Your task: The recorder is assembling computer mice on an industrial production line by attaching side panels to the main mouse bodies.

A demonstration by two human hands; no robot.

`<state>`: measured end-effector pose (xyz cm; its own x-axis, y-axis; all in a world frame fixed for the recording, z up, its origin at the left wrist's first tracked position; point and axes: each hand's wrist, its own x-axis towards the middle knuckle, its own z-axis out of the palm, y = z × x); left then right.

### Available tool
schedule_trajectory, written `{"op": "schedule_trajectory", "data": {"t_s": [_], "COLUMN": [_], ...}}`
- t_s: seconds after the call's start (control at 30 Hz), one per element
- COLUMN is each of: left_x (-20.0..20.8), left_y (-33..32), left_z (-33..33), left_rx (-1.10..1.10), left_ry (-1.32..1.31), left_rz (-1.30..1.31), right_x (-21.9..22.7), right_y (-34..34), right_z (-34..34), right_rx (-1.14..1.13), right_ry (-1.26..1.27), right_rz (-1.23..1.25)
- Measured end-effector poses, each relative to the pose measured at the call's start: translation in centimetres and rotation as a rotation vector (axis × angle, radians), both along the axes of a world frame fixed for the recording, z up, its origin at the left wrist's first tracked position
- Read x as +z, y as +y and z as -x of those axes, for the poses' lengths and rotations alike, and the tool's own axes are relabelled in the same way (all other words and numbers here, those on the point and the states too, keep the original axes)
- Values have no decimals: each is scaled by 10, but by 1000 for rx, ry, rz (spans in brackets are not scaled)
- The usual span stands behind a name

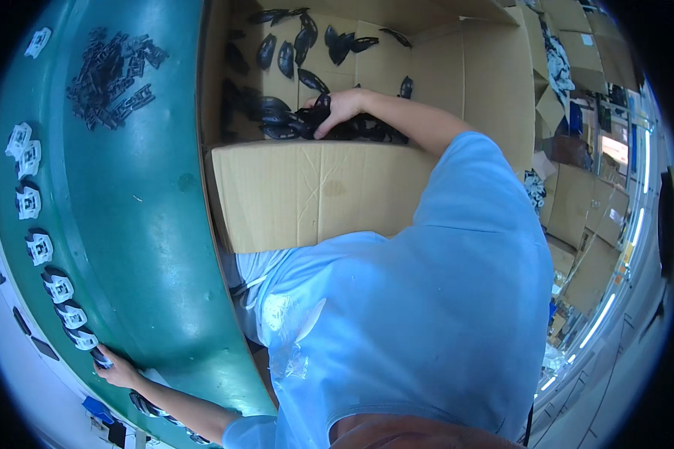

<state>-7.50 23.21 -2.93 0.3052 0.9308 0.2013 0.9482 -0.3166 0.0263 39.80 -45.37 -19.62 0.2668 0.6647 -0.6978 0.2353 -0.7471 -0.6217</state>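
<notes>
Right hand down in the cardboard box, fingers curled around a clump of black parts, more of them loose just beyond and to either side. Left hand stretched out on the green counter, fingertips pinching a white piece at the near end of a row of white pieces. Pile of black clips way past that hand.

**A factory assembly line**

A green conveyor belt carries a row of small white parts. A large cardboard box holds loose black plastic pieces, and more cartons are stacked nearby.
</notes>
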Motion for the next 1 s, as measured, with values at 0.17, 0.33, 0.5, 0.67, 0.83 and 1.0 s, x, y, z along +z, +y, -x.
{"op": "schedule_trajectory", "data": {"t_s": [0.17,0.33,0.5,0.67,0.83,1.0], "left_x": [4,-1,12,63,56,35], "left_y": [15,10,-14,-88,-139,-191], "left_z": [5,21,35,32,21,-58], "left_rx": [44,-10,61,144,-316,-598], "left_ry": [57,-63,-511,-1224,-874,-639], "left_rz": [-29,-40,84,275,486,418], "right_x": [-9,13,2,80,206,260], "right_y": [3,6,-16,-7,87,295], "right_z": [16,11,5,-26,-55,-14], "right_rx": [-193,-29,-235,-680,-236,351], "right_ry": [-55,-111,-227,-145,-490,-582], "right_rz": [2,243,180,13,-557,-726]}}
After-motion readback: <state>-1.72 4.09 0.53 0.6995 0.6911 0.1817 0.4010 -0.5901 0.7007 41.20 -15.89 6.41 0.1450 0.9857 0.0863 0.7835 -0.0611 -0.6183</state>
